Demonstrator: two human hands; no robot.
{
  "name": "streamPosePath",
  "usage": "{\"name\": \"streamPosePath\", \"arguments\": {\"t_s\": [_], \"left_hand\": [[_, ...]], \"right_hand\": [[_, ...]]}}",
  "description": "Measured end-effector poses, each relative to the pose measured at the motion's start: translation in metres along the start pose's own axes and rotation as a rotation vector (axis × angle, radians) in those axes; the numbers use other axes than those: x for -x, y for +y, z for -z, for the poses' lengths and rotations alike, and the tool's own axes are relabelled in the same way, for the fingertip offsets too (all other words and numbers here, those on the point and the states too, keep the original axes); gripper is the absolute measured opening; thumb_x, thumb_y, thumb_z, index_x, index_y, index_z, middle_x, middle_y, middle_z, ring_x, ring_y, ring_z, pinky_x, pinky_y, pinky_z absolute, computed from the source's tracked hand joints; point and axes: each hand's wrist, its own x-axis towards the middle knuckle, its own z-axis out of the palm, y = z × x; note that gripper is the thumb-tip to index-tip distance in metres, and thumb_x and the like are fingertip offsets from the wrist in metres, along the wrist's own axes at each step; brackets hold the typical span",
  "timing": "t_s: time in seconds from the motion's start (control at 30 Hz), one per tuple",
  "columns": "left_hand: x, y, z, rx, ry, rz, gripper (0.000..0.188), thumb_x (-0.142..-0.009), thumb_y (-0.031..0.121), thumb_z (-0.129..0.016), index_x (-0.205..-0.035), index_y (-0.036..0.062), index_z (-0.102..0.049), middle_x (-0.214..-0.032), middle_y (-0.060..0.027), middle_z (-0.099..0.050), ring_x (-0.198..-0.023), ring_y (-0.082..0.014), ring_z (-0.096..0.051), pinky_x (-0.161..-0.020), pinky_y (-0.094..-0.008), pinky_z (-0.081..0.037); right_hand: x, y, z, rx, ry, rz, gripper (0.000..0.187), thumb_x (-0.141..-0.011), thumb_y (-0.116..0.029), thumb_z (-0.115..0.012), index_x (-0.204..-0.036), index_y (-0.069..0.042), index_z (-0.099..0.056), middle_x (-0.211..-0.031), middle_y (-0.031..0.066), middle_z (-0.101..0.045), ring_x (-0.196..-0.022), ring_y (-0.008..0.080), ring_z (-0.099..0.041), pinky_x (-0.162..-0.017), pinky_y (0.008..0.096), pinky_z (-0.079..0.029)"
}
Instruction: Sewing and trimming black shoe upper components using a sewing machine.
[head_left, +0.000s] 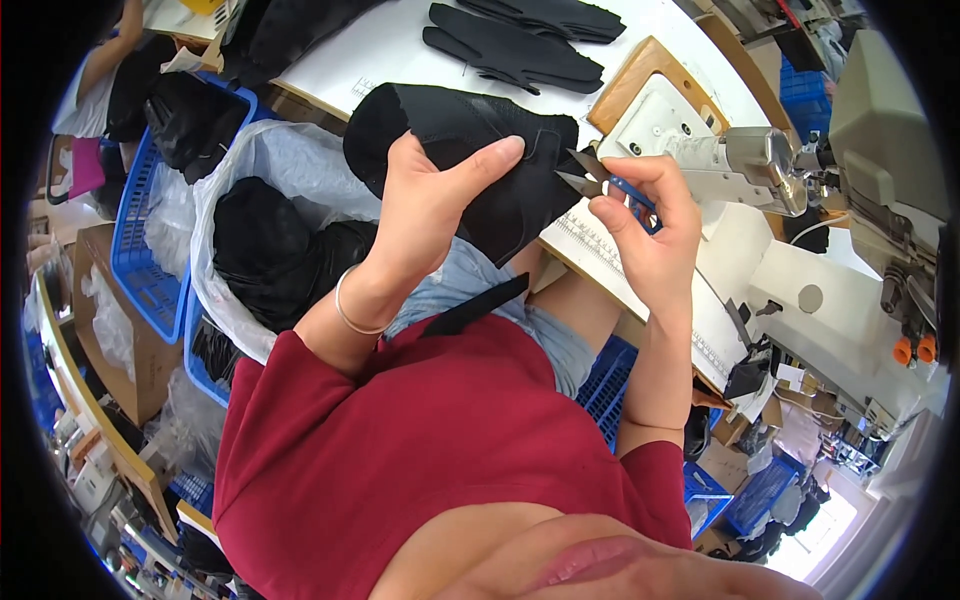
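My left hand (432,200) grips a black sewn fabric piece (440,115), its thumb lying on top and its other fingers hidden beneath. The piece is held up above my lap, at the near edge of the white table (340,50). In my right hand (655,235) are small thread snips (630,190) with blue handles, pinched between thumb and fingers. Their two pointed blades are spread apart and point left, right by the fabric's right edge. Whether they touch a thread there, I cannot tell. More black fabric pieces (515,55) lie flat at the far side of the table.
A sewing machine (750,165) stands at the right, next to a wooden-edged plate (655,75). To my left is a white plastic bag (215,235) of black fabric, beside a blue basket (130,240). Another person's arm (110,55) shows at the upper left.
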Motion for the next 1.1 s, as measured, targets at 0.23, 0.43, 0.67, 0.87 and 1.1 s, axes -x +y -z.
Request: {"name": "streamPosePath", "arguments": {"t_s": [0.23,0.43,0.67,0.87,1.1], "left_hand": [[0.005,0.011,-0.006,-0.222,-0.028,0.01,0.018,-0.087,0.006,-0.073,-0.102,-0.0023,-0.071,-0.095,-0.004,-0.073,-0.084,-0.0107,-0.067,-0.076,-0.0274,-0.055],[0.0,0.009,0.003,-0.383,-0.154,0.116,0.015,-0.084,0.005,-0.072,-0.097,-0.002,-0.072,-0.088,-0.0025,-0.073,-0.081,-0.0071,-0.063,-0.073,-0.0258,-0.053],[0.003,-0.005,0.009,-0.365,-0.188,0.201,0.02,-0.081,0.01,-0.078,-0.092,-0.0051,-0.07,-0.085,-0.0047,-0.072,-0.075,-0.0067,-0.06,-0.065,-0.0258,-0.05],[-0.001,-0.025,0.012,-0.345,-0.027,0.196,0.021,-0.081,0.01,-0.08,-0.09,-0.0037,-0.067,-0.084,-0.0041,-0.07,-0.073,-0.0068,-0.06,-0.062,-0.0244,-0.05],[0.001,-0.039,0.002,-0.173,0.024,0.105,0.013,-0.084,0.005,-0.077,-0.092,0.0005,-0.066,-0.088,-0.0032,-0.071,-0.076,-0.0065,-0.063,-0.064,-0.0235,-0.051]], "right_hand": [[-0.025,-0.024,-0.006,0.346,-0.01,0.344,0.035,-0.07,-0.002,-0.075,-0.104,-0.013,-0.07,-0.091,0.0053,-0.065,-0.078,0.0237,-0.067,-0.064,0.0341,-0.053],[-0.034,-0.024,0.003,0.618,-0.302,0.426,0.027,-0.068,-0.003,-0.072,-0.092,-0.016,-0.068,-0.084,0.0016,-0.063,-0.069,0.0259,-0.066,-0.06,0.038,-0.053],[-0.026,-0.009,0.0,0.733,-0.461,0.55,0.022,-0.072,-0.01,-0.074,-0.09,-0.014,-0.063,-0.083,0.0025,-0.058,-0.065,0.0262,-0.064,-0.057,0.0389,-0.05],[-0.017,-0.008,-0.005,0.565,-0.301,0.453,0.025,-0.071,-0.003,-0.075,-0.091,-0.01,-0.063,-0.088,0.0059,-0.061,-0.069,0.0296,-0.065,-0.059,0.0381,-0.051],[-0.005,-0.003,-0.016,0.654,-0.106,0.408,0.025,-0.072,-0.004,-0.076,-0.092,-0.008,-0.063,-0.093,0.0072,-0.063,-0.07,0.0293,-0.065,-0.058,0.0384,-0.051]]}}
